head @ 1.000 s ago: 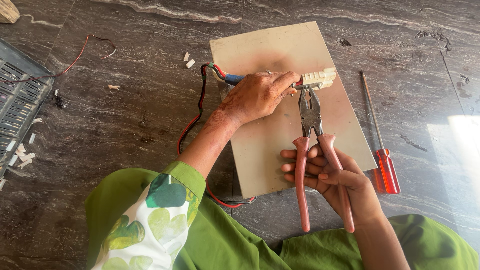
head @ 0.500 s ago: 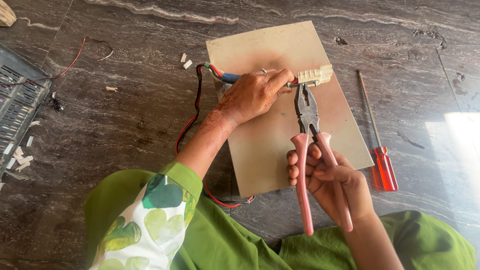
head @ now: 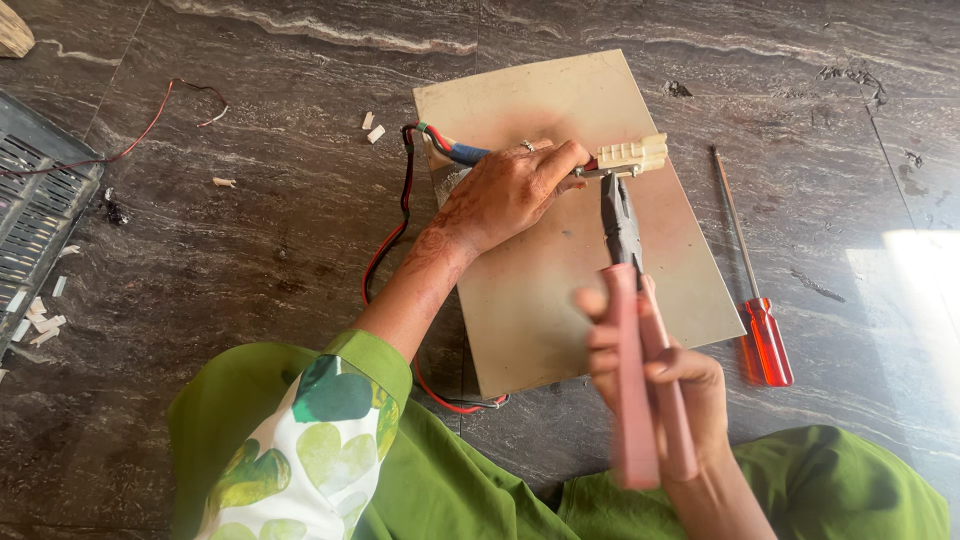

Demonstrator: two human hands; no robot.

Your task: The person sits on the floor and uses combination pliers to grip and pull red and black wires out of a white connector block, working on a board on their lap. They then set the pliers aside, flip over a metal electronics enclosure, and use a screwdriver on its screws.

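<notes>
My left hand (head: 510, 190) pinches a bundle of coloured wires (head: 452, 148) just behind a cream plastic connector (head: 632, 154), over a beige rectangular board (head: 560, 290) lying on the dark stone floor. My right hand (head: 660, 385) squeezes the pink handles of a pair of pliers (head: 628, 300). The pliers' dark jaws point up and bite at the wires right beside the connector. The handles are pressed together and look blurred.
A screwdriver with a red handle (head: 765, 340) lies right of the board. Red and black wires (head: 395, 230) loop off the board's left side. Small white bits (head: 372, 127) and a dark slotted grille (head: 35, 215) sit at the left.
The pliers' handles have come together in my right hand, and the hand has dropped lower in view. My left hand stays on the wires by the connector.
</notes>
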